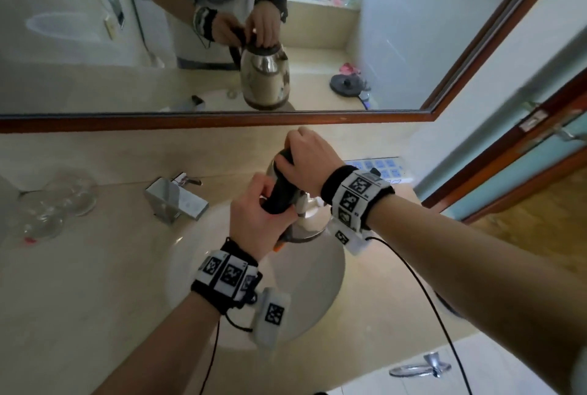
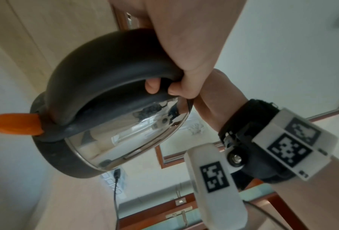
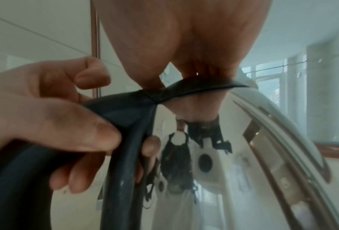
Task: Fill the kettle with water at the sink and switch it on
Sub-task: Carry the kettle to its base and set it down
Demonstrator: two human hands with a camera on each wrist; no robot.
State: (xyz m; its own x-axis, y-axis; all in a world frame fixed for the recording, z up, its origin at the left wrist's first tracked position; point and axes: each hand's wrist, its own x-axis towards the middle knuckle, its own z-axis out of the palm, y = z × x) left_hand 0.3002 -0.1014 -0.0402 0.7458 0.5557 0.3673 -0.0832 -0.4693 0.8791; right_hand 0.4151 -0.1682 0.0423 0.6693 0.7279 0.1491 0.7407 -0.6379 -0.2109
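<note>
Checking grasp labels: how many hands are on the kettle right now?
2. The left hand grips the black handle of the kettle. The right hand holds the lid on top. Both are in plain view.

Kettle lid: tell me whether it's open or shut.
Shut. The black lid lies flat on the kettle rim; the right hand has its fingertips on it, and the left hand grips the handle.

Kettle [image 1: 301, 223] lid hidden under right hand [image 1: 305, 156]; body mostly covered by both hands; glassware [image 1: 57, 204] blurred.
</note>
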